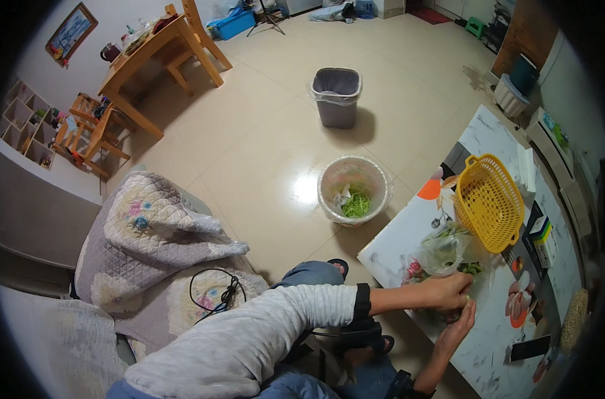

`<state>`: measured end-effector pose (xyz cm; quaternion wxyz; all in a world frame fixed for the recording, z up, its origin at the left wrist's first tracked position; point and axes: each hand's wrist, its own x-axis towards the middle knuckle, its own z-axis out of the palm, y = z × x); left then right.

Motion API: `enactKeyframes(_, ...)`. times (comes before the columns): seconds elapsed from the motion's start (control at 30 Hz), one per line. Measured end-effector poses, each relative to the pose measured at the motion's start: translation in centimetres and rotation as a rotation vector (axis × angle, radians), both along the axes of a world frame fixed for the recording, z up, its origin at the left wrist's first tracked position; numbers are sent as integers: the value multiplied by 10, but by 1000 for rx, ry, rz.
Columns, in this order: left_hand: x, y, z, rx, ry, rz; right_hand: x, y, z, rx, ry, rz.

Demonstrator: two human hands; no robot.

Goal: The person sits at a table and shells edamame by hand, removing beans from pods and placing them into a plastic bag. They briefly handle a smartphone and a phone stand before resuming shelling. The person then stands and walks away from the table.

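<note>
My left hand [444, 292] reaches over the marble-patterned table, its fingers pinched together at the near side of a clear plastic bag [439, 254]. Just below it is my right hand [458, 323], and the fingertips of both hands meet. A tiny pale green piece of vegetable [467, 298] shows between them; most of it is hidden by the fingers. Leafy green vegetables [471, 268] lie in and beside the bag. Beyond the bag stands a yellow plastic basket [492, 199] with perforated walls and nothing visible inside.
A lined round bin [327, 209] holding green trimmings stands by the table's [392, 249] corner, with a grey bin [337, 114] farther off. Boxes [542, 242] and a dark phone-like slab [530, 347] lie on the table. A quilted sofa cover [148, 249] with a black cable [227, 294] is at left.
</note>
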<state>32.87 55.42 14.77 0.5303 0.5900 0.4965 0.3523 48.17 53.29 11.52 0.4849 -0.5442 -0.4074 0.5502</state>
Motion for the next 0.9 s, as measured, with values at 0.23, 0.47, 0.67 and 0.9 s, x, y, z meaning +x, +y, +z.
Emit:
enactKeyframes(0.23,17,-11,-5,612,49,85,-5,6,1,115,-46,-41)
enactKeyframes(0.47,8,-3,-16,527,52,11,11,3,11,162,-309,211)
enactKeyframes(0.67,7,-6,-15,499,152,13,5,1,15,250,-676,204)
enactKeyframes(0.9,8,-9,-24,547,394,-75,-2,-1,18,353,-909,267)
